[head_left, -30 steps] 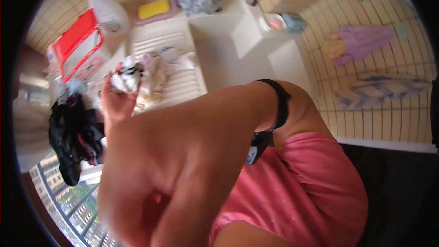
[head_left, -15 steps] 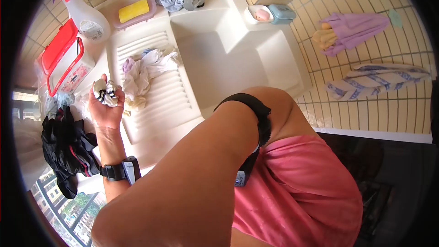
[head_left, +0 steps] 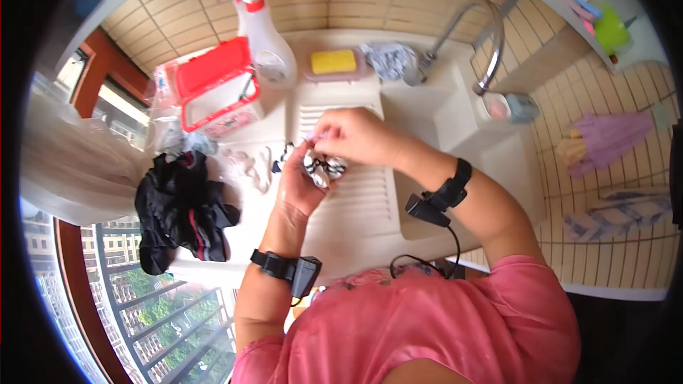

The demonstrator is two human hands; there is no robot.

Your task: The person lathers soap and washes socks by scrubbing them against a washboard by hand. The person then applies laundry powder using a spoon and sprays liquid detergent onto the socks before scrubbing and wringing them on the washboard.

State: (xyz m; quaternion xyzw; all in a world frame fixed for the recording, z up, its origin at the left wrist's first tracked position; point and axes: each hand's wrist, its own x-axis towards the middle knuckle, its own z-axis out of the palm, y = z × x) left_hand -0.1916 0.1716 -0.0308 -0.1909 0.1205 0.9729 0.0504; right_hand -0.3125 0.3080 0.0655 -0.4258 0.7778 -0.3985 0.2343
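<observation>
My left hand (head_left: 302,186) is over the left side of the ribbed washboard (head_left: 363,210), cupped around a bunched black-and-white cloth (head_left: 327,169). Just above it, my right hand (head_left: 356,135) is closed in a pinch on a small pale purple cloth (head_left: 313,138). The two hands nearly touch. Behind my fingers much of both cloths is hidden, so I cannot tell what garments they are. Thin whitish fabric pieces (head_left: 250,168) lie on the white counter to the left of my left hand.
A black garment (head_left: 181,206) lies at the left, below an open red-lidded box (head_left: 220,103). Behind stand a spray bottle (head_left: 267,43), a yellow sponge (head_left: 333,61) in a tray and a crumpled grey cloth (head_left: 388,60). The basin (head_left: 434,128) and curved faucet (head_left: 491,50) are at right.
The view has swung back and widened. My right arm has moved from across the front to the washboard, its hand now beside my left. The left hand still holds the black-and-white cloth.
</observation>
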